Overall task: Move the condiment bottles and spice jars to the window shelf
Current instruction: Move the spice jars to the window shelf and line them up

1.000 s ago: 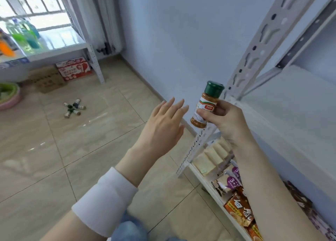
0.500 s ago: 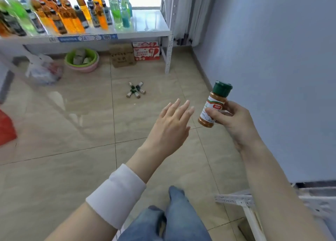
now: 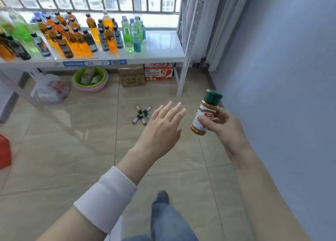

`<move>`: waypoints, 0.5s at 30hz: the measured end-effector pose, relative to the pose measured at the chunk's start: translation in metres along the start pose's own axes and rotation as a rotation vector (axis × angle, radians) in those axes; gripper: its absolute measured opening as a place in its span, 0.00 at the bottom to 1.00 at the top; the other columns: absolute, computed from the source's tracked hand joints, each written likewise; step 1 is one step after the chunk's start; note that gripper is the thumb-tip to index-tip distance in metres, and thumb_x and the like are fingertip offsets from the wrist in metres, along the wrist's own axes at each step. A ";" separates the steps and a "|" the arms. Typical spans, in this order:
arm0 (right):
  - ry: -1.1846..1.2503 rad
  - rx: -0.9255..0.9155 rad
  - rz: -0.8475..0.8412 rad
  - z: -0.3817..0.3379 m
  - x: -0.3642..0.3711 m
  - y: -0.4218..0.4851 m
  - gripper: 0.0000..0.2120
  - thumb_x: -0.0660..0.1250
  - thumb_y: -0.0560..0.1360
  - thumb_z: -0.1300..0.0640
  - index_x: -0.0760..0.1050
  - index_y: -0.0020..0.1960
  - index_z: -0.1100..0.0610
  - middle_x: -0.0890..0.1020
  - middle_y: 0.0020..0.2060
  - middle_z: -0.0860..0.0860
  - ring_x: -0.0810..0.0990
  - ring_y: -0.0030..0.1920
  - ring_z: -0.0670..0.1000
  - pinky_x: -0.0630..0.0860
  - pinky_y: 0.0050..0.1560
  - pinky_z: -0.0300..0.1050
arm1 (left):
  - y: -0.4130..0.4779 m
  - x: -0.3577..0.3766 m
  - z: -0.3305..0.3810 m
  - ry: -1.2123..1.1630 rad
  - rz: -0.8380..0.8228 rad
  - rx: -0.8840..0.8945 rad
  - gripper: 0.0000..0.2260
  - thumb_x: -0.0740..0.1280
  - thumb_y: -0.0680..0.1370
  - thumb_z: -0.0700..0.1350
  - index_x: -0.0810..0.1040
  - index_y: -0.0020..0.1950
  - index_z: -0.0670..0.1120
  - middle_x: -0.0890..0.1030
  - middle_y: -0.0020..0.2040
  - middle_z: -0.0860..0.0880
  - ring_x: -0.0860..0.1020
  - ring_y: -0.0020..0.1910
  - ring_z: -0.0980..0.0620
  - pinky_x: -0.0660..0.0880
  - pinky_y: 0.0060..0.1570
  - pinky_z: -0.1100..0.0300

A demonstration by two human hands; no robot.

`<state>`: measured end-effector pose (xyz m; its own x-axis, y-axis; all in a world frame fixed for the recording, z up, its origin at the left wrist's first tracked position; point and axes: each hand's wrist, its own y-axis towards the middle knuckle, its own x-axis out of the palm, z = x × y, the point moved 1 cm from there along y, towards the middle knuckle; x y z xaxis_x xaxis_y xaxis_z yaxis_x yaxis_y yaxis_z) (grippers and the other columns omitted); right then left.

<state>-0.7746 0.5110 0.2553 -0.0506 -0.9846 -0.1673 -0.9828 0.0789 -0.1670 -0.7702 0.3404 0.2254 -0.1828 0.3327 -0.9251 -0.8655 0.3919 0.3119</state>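
My right hand [image 3: 221, 128] grips a spice jar [image 3: 206, 113] with a green cap, a red-and-white label and orange-brown powder, held nearly upright in front of me. My left hand [image 3: 163, 130] floats flat beside it, fingers spread and holding nothing. Ahead stands the white window shelf [image 3: 160, 48], packed on its left and middle with several orange, green, blue and dark bottles [image 3: 80, 39]; its right end is bare. Several small green-capped jars [image 3: 142, 114] lie in a cluster on the tiled floor between me and the shelf.
Under the shelf sit a green basin in a pink one [image 3: 90, 79], a brown carton [image 3: 131, 77], a red-and-white box [image 3: 158, 71] and a plastic bag [image 3: 51, 89]. The shelf's post [image 3: 182, 77] and grey curtains [image 3: 209, 28] stand right, a blue wall [image 3: 291, 77] beyond. A red crate [image 3: 4, 151] sits far left.
The view has swung left from the metal rack to face the window shelf, which now looks closer. The jar stays in my right hand; my left hand stays open beside it.
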 end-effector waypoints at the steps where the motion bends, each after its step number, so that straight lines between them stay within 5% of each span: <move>1: -0.008 -0.003 -0.010 -0.008 0.002 0.022 0.13 0.74 0.67 0.59 0.79 0.51 0.52 0.84 0.42 0.47 0.82 0.44 0.45 0.77 0.48 0.39 | 0.018 -0.001 -0.011 -0.006 0.008 -0.016 0.26 0.73 0.69 0.41 0.72 0.65 0.40 0.74 0.66 0.41 0.71 0.66 0.39 0.65 0.65 0.45; 9: -0.031 -0.069 -0.045 -0.068 0.048 0.179 0.11 0.75 0.66 0.59 0.78 0.44 0.49 0.84 0.41 0.47 0.81 0.42 0.46 0.78 0.49 0.42 | 0.135 -0.002 -0.112 -0.029 0.076 -0.146 0.23 0.70 0.72 0.41 0.72 0.66 0.40 0.73 0.67 0.41 0.69 0.67 0.39 0.64 0.66 0.44; 15: -0.014 -0.162 -0.018 -0.120 0.090 0.300 0.14 0.77 0.63 0.57 0.80 0.47 0.52 0.84 0.38 0.45 0.81 0.36 0.39 0.75 0.39 0.30 | 0.241 -0.016 -0.203 0.015 0.173 -0.136 0.22 0.68 0.74 0.45 0.70 0.67 0.42 0.72 0.68 0.43 0.69 0.68 0.41 0.61 0.67 0.49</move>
<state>-1.0952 0.4269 0.3071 -0.0309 -0.9832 -0.1798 -0.9994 0.0335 -0.0111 -1.0707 0.2559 0.2719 -0.3405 0.3713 -0.8638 -0.8755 0.2099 0.4353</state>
